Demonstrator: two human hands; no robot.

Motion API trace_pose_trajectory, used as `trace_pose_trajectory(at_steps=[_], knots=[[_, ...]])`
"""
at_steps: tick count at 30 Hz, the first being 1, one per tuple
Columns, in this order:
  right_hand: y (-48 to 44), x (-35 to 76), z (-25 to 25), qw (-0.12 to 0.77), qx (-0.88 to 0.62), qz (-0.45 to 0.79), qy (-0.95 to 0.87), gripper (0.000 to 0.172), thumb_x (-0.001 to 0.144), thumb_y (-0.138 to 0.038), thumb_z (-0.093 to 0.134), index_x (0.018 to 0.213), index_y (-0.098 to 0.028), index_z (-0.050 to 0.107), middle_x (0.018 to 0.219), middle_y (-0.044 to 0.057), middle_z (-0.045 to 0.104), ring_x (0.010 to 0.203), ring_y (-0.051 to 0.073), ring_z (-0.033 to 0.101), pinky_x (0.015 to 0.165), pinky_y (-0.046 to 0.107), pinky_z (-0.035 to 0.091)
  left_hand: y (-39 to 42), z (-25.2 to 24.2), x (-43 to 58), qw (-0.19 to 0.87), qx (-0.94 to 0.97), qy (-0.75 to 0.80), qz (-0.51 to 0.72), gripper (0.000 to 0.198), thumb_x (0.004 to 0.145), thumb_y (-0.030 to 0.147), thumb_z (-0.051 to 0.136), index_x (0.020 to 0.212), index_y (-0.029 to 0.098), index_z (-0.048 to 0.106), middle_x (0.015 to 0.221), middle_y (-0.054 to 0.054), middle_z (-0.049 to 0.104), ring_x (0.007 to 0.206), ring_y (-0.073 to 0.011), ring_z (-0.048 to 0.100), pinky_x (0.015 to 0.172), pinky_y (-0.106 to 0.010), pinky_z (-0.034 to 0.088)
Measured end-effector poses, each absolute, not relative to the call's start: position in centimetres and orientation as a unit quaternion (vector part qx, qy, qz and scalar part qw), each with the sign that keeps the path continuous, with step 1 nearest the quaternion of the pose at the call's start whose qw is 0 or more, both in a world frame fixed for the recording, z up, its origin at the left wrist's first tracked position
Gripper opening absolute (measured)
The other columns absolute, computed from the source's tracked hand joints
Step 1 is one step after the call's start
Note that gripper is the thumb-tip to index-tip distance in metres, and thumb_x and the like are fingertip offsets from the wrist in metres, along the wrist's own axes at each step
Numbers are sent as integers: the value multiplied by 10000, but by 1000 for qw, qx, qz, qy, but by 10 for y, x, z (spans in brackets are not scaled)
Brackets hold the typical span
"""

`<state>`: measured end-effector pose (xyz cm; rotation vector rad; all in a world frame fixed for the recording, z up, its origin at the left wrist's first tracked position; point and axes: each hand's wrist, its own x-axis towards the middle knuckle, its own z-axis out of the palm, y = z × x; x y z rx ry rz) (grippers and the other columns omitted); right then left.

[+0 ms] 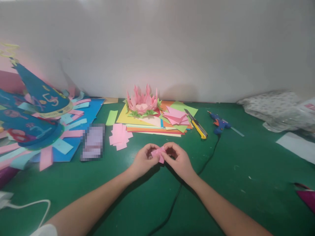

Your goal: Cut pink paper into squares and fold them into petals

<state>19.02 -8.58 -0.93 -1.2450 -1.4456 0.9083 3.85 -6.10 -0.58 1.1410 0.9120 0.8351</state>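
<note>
A small folded piece of pink paper [161,159] is pinched between my two hands, just above the green table [137,209]. My left hand [147,159] grips its left side with thumb and curled fingers. On the opposite side, the thumb and fingers of my right hand [178,160] close on the paper. Beyond them a pink paper lotus flower [142,101] with green leaves sits on a stack of coloured paper [155,129]. Small pink paper rectangles [119,136] lie in an overlapping pile to the left of it.
Right of the stack lie a yellow utility knife [199,128] and a blue glue gun [220,124], its black cord [176,200] running under my right arm. A pixelated phone-like object [93,142] and decorated blue paper hats [41,95] are at left. Plastic bags [278,109] lie at far right.
</note>
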Motion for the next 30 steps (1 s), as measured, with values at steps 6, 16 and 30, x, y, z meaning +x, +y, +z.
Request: trace_pose_trajectory(at_steps=[6, 16, 30], knots=[[-87, 191, -9, 496, -493, 342, -627, 59, 821, -251, 580, 783, -208, 568, 867, 45, 586, 807, 172, 582, 715, 298, 517, -61, -6, 38, 655, 511, 416, 369, 269, 661, 198, 683, 886, 149, 546, 794, 3, 582, 651, -82, 538, 609, -203, 431], [-87, 193, -6, 492, -489, 313, -649, 44, 808, -234, 606, 769, -226, 626, 867, 46, 611, 831, 186, 597, 719, 313, 508, -63, 1, 38, 673, 492, 412, 367, 285, 691, 327, 705, 855, 146, 557, 761, -1, 598, 653, -100, 574, 645, -234, 453], [-84, 205, -14, 431, -471, 335, -693, 76, 830, -230, 566, 824, -230, 642, 830, 32, 661, 775, 178, 624, 689, 297, 505, -61, -3, 37, 704, 449, 401, 378, 395, 620, 253, 768, 906, 154, 514, 777, 18, 576, 664, -72, 555, 641, -199, 441]])
